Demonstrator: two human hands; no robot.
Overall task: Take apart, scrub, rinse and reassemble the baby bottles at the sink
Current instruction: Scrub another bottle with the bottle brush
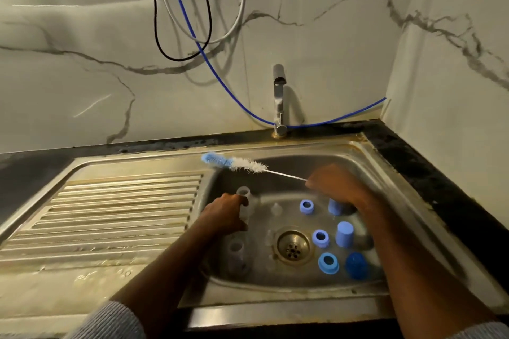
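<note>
Starting at the left, the ribbed draining board [121, 212] of the steel sink [289, 294] carries nothing that shows. Just past its inner edge, the left hand [228, 215] curls around a clear bottle body [244, 195], holding it upright against the basin's left wall with the open neck on top. A second clear bottle body [236, 252] stands nearer the camera, on the basin floor below that hand. Around the drain [293, 246] sit small clear pieces, probably teats, too faint to be sure.

Above the basin, the bottle brush [234, 163] hangs in the air, its blue and white bristles pointing left and well apart from the held bottle. Its thin wire handle runs right into the right hand [334, 184], whose fingers pinch the end; the hand is blurred, so the exact grip is unclear.

Right of the drain lie three blue collar rings [320, 237], and beside them three blue caps [344, 234], one darker, one partly hidden under the right wrist. The tap [279, 99] at the back shows no running water.

Judging by this, the taking apart is done: bodies, rings and caps all lie separate. Scrubbing looks only begun, with the brush not yet inside the held bottle. Rinsing and reassembly of every piece remain.
</note>
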